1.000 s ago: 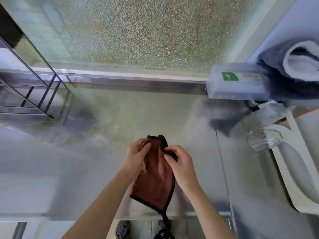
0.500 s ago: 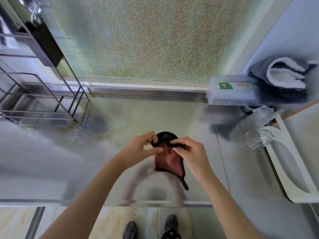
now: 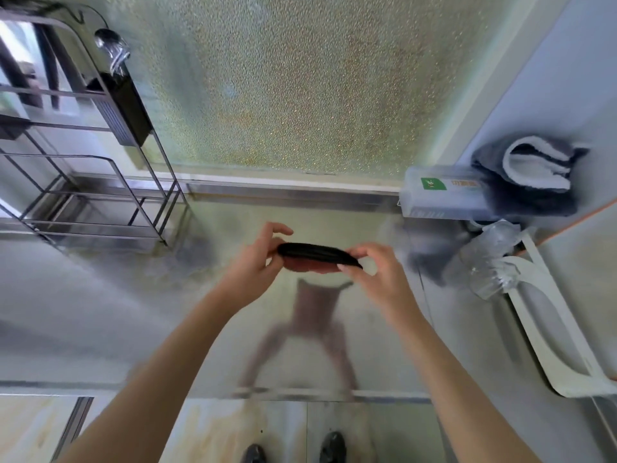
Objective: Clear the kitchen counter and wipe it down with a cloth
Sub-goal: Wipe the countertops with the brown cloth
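A reddish-brown cloth with a black edge is stretched between my two hands above the steel counter. I see it almost edge-on, so the black trim shows as a dark arc and little of the red face is visible. My left hand pinches its left end, thumb and fingers closed on the trim. My right hand pinches its right end. The cloth hangs a little above the counter, and its blurred reflection shows on the shiny surface below.
A wire dish rack stands at the back left. At the back right sit a clear plastic box, a folded grey towel, crumpled clear plastic and a white board. Frosted glass backs the counter.
The cloth, first hanging down from both hands, has been lifted and pulled out sideways into a flat, edge-on span. My hands have moved apart and further from my body.
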`<state>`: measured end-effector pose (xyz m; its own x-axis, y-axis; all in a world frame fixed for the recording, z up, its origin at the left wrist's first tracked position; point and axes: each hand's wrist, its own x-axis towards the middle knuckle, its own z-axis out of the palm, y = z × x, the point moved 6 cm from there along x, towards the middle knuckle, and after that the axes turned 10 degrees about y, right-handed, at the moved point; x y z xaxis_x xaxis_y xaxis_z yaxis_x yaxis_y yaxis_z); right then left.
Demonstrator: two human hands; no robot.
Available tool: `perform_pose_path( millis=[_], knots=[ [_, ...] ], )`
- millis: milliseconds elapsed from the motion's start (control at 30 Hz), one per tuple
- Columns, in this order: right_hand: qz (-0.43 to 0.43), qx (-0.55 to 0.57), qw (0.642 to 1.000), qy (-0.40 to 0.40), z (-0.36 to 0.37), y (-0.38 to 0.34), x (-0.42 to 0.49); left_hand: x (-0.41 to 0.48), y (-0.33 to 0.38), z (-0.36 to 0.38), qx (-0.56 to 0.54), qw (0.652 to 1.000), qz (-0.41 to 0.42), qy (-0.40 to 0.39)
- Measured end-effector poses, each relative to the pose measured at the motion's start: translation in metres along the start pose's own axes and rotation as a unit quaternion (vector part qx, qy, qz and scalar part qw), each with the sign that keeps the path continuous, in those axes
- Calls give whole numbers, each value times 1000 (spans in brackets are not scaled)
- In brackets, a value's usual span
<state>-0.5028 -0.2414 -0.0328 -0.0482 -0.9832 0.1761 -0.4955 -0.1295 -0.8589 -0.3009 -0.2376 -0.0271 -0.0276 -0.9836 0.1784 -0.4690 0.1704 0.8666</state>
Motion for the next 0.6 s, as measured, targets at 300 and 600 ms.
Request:
perform_pose_path(
  millis=[300,600],
  knots=[
    [192,-17,971,-144,54,98,-119,-94,-95,57,28,976,-168,-137],
    [16,-277,961,-11,114,121,-69,-97,-175,50,187,947,-242,101]
  ],
)
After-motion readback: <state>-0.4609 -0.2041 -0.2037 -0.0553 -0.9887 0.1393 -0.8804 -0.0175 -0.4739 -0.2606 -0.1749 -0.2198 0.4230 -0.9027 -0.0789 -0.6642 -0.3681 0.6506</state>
